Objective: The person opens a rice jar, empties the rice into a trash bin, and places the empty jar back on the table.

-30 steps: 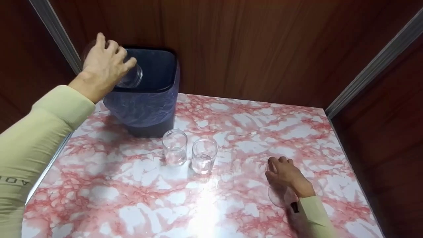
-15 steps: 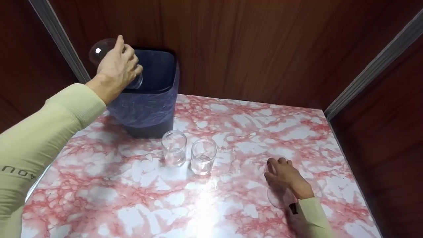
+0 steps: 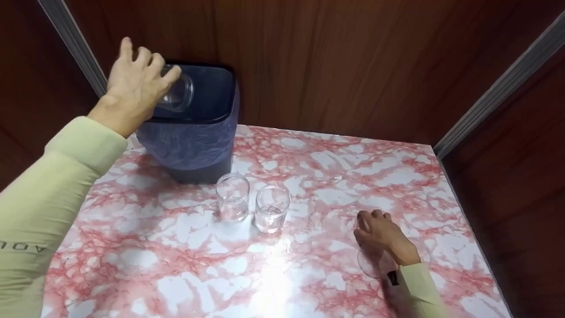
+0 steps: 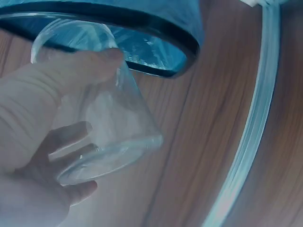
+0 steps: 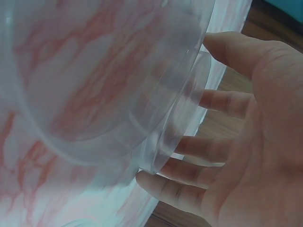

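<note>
My left hand (image 3: 137,84) grips a clear cup-like jar (image 3: 176,95) over the bin (image 3: 190,145). The jar is tilted, its open mouth toward the bin's opening. In the left wrist view, thumb and fingers (image 4: 71,137) wrap the jar's (image 4: 109,113) side, and its flat base faces the camera. At the table's right, my right hand (image 3: 382,234) holds another clear jar (image 3: 370,263), largely hidden beneath it. In the right wrist view, the thumb and fingertips (image 5: 168,189) spread around one end of that see-through jar (image 5: 156,94).
Two clear jars, a left one (image 3: 233,198) and a right one (image 3: 272,210), stand upright side by side mid-table. The bin, lined with a translucent bag, stands at the back left. Brown wood-look panels (image 3: 331,66) enclose the marbled red-and-white table (image 3: 331,176).
My left hand with the jar swung right over the bin, then back left and up, turning as it went. The right hand and the standing jars stayed put.
</note>
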Demonstrator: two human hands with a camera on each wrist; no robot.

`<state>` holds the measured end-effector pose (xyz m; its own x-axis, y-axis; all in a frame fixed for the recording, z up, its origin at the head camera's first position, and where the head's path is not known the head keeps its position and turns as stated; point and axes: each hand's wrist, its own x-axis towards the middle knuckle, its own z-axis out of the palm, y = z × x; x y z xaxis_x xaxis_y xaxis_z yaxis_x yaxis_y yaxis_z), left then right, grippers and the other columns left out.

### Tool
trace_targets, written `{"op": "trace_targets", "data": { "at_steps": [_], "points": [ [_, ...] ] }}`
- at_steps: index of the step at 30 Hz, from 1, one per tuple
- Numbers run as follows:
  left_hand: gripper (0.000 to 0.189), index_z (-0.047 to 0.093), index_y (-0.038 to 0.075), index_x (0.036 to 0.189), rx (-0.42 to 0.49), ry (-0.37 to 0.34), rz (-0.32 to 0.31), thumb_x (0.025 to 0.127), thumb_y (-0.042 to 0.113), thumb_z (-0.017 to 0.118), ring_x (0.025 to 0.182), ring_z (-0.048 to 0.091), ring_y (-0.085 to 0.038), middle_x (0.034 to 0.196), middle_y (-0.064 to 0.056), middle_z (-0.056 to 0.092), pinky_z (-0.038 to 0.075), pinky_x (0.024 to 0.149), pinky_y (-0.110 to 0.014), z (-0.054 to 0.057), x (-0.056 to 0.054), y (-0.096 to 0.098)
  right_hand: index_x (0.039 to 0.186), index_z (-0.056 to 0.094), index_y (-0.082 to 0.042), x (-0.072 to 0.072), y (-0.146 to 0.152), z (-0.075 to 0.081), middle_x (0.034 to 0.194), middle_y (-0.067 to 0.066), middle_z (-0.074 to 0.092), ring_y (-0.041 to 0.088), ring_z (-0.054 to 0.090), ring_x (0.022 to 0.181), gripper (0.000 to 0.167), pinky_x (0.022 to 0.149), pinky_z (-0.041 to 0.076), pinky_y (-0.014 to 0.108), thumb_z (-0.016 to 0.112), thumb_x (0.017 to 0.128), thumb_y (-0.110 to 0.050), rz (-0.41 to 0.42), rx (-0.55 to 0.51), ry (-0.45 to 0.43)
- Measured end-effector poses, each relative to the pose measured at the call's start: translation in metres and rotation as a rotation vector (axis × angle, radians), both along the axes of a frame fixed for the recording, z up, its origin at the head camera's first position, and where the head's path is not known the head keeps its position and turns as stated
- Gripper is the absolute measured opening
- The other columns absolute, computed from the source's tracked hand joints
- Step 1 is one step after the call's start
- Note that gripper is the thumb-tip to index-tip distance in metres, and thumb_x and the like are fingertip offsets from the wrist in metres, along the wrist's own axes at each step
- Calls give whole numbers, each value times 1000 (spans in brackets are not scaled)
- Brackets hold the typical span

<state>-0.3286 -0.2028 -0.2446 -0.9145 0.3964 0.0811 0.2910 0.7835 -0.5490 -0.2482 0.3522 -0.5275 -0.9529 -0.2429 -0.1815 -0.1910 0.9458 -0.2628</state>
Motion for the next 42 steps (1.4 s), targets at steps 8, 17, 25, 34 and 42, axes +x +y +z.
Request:
{"op": "trace_targets", "data": {
  "at_steps": [8,17,25,34,42],
  "points": [
    [95,24,1,145,302,70,38,75,29,81,115,40,-57,123,-40,45,29,102,-68,-6,10,-9,131,53,-9,0,1,0,121,23,52,39,45,100,47,71,47,53,63,93,-35,-8,-1,-6],
    [97,25,1,146,525,177,51,77,40,79,113,40,-56,123,-38,48,32,87,-66,-20,16,-14,131,53,-10,1,3,-1,124,24,52,39,46,101,47,71,47,53,62,93,-35,1,2,11],
    [96,34,3,142,773,371,-31,69,40,84,109,44,-52,121,-34,55,31,81,-62,-43,25,-21,131,53,-11,4,4,-2,126,22,51,37,46,102,45,74,47,52,62,93,-35,2,-19,13],
    [98,39,6,143,977,530,-130,68,48,84,99,43,-46,121,-26,59,32,80,-55,-65,45,-23,132,53,-11,4,3,-2,130,23,49,41,46,106,45,76,46,55,61,94,-35,4,-26,9],
    [102,37,5,144,1151,525,-145,64,42,89,98,45,-41,121,-28,58,37,82,-52,-99,69,-17,131,53,-12,2,4,-1,129,22,50,39,46,106,44,75,46,55,61,94,-35,-5,-31,-10]
  ]
}}
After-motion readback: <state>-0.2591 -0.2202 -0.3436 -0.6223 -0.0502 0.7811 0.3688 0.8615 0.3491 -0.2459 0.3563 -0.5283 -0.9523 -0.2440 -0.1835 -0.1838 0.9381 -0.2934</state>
